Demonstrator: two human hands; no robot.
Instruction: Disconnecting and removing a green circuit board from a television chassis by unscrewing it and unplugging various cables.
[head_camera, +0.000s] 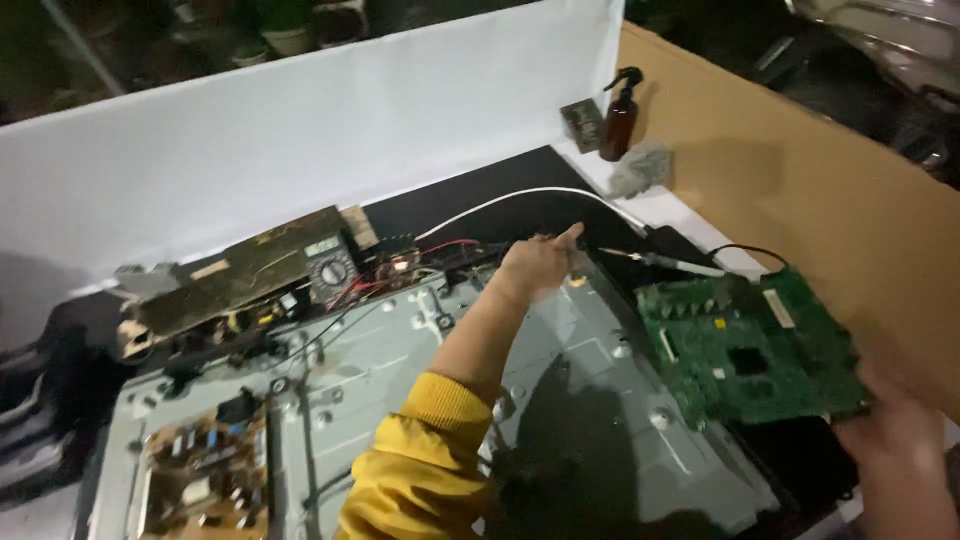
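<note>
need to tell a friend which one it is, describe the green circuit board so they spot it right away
Start at the grey metal panel filling the table. At its right edge, the right hand holds the green circuit board; it is the only bright green one, while the other boards are brownish.

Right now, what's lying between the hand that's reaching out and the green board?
In the head view, a thin probe with a metal tip lies between the left hand and the green circuit board, over the grey metal panel.

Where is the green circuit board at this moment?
In the head view the green circuit board is at the right, held at its lower right corner by the right hand, above the right end of the grey metal back panel and below the brown spray bottle.
</note>
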